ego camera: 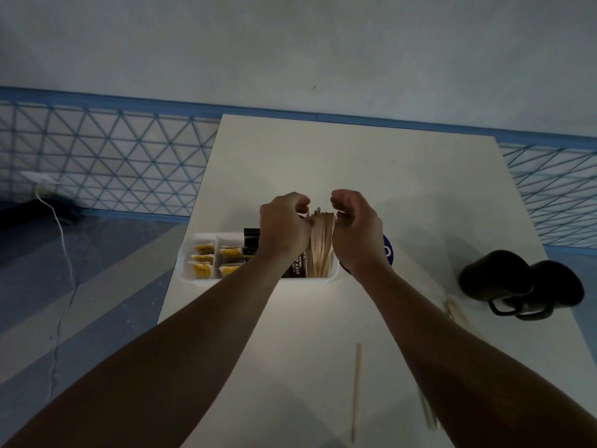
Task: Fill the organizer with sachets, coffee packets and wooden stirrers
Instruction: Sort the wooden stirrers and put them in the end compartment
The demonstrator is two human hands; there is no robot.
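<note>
Wooden stirrers [320, 244]: upright bundle, organizer [187, 263] rightmost compartment, desk [323, 156] centre. Left hand [284, 226] at 9 o'clock, right hand [357, 229] at 3; curled fingers press its sides. Light, stiff, splay-prone; hold mid-bundle.

Left hand [284, 226] hides coffee packets [295, 266] partly.

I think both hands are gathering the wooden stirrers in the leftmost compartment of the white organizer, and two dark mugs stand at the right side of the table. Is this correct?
Not quite. In the head view, the wooden stirrers stand in the rightmost compartment of the white organizer, not the leftmost, which holds yellow sachets. The left hand and right hand do gather them, and two dark mugs stand at the table's right.
</note>
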